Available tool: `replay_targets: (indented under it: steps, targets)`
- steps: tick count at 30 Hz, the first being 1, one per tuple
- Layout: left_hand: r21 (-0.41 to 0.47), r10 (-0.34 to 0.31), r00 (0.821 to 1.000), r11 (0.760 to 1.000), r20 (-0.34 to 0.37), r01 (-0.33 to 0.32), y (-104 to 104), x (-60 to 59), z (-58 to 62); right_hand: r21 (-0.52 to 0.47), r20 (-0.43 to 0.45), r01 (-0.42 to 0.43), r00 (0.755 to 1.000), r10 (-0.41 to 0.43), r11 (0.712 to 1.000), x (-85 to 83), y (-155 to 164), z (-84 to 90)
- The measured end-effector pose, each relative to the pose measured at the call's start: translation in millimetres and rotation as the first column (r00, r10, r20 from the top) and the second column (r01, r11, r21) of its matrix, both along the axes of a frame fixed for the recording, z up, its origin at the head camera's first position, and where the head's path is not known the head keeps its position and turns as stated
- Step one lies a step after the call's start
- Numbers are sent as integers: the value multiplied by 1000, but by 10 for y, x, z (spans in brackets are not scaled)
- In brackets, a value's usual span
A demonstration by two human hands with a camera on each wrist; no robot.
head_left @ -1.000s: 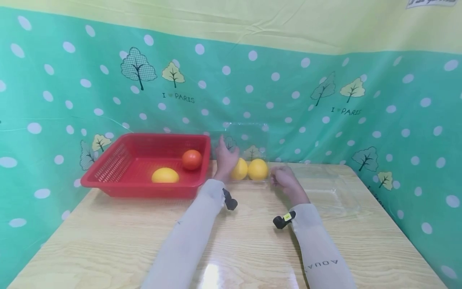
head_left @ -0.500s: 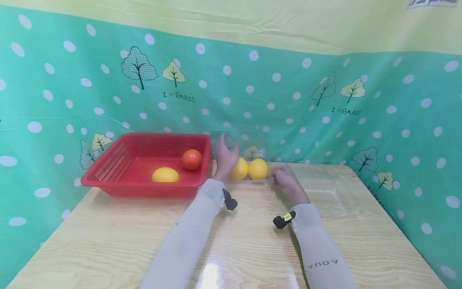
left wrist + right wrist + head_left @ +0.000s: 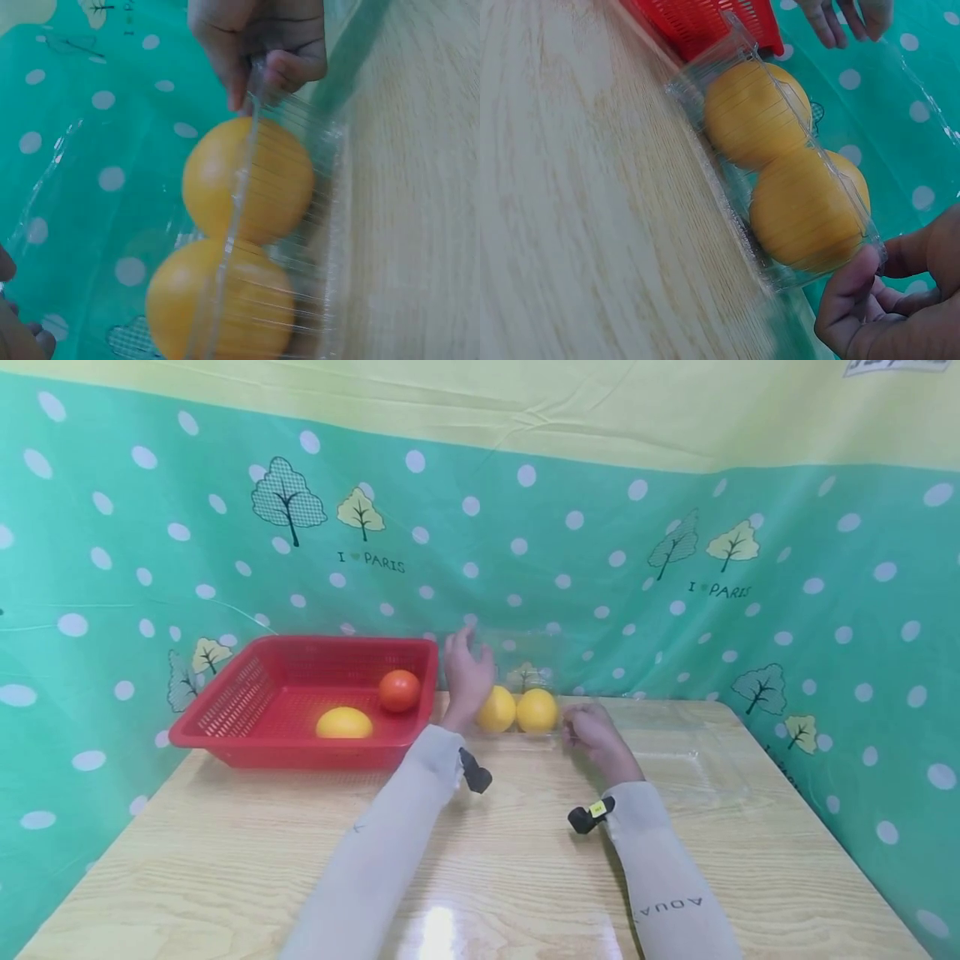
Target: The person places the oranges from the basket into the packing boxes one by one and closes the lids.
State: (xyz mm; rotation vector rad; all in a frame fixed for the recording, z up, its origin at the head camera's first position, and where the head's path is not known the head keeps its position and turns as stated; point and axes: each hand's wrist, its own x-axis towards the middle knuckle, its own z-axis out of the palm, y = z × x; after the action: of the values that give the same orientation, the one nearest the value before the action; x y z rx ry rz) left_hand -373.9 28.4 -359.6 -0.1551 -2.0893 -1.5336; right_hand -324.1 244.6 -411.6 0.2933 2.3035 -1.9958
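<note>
Two oranges (image 3: 248, 180) sit side by side in a clear plastic clamshell box (image 3: 739, 217), and part of another shows behind them in the right wrist view. My right hand (image 3: 596, 739) pinches the box's right rim between thumb and fingers. The raised clear lid (image 3: 517, 647) stands behind the fruit, against the curtain. At its left edge is my left hand (image 3: 468, 677), fingers loosely bent beside the lid; in the right wrist view this hand's fingers (image 3: 870, 19) hang near the lid's edge.
Left of the box stands a red plastic basket (image 3: 300, 758) holding a yellow-orange fruit (image 3: 343, 723) and a red-orange round fruit (image 3: 399, 691). Another clear plastic container (image 3: 693, 764) lies on the wooden table (image 3: 525, 860) at right. A green dotted curtain (image 3: 600, 552) hangs close behind.
The lid's top edge has come lower, and my left hand has shifted slightly left with its fingers bending more. My right hand stays at the box's right rim.
</note>
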Motion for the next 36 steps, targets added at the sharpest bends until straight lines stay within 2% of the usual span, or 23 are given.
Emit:
replay_targets:
  steps: [4, 8, 11, 13, 15, 18, 21, 24, 26, 28, 30, 32, 36]
  targets:
    - [-30, 2, 1000, 1000, 31, -1, -24, 73, 95, 9, -7, -6, 1000, 6, 1000, -1, 6, 0]
    - [-120, 3, 999, 993, 43, 2, -68, 151, 158, 38, -4, 5, 1000, -5, 999, 3, 12, -1]
    - [-202, 0, 998, 979, 57, 11, -108, 212, 189, 65, -2, 11, 1000, -11, 998, 8, 16, 3]
    - [-277, 4, 997, 961, 73, 16, -134, 250, 207, 79, 0, 11, 1000, -11, 997, 10, 17, 9]
    - [-368, 6, 996, 930, 85, 26, -158, 287, 226, 87, -4, 6, 1000, -6, 996, 11, 18, 14]
    - [-511, 16, 996, 859, 91, 34, -196, 340, 249, 139, -25, -16, 1000, 20, 990, 10, 20, 19]
    - [-611, -5, 997, 791, 70, 47, -235, 382, 263, 209, -43, -36, 998, 46, 977, 15, 25, 33]
    - [-652, -40, 997, 754, 73, 78, -275, 422, 248, 283, -45, -62, 996, 78, 957, 32, 36, 67]
    - [-654, -63, 993, 749, 96, 110, -292, 459, 238, 343, -40, -99, 992, 120, 934, 40, 54, 90]
    - [-669, -66, 990, 732, 122, 131, -297, 505, 231, 430, -35, -143, 984, 174, 891, 65, 82, 139]
    - [-700, -63, 989, 701, 132, 138, -295, 547, 222, 511, -27, -182, 974, 227, 840, 93, 111, 201]
    - [-747, -53, 990, 651, 132, 135, -293, 584, 207, 588, -24, -209, 961, 275, 782, 129, 142, 288]
    - [-796, -60, 989, 588, 133, 143, -299, 626, 138, 676, -26, -221, 946, 322, 703, 239, 157, 482]
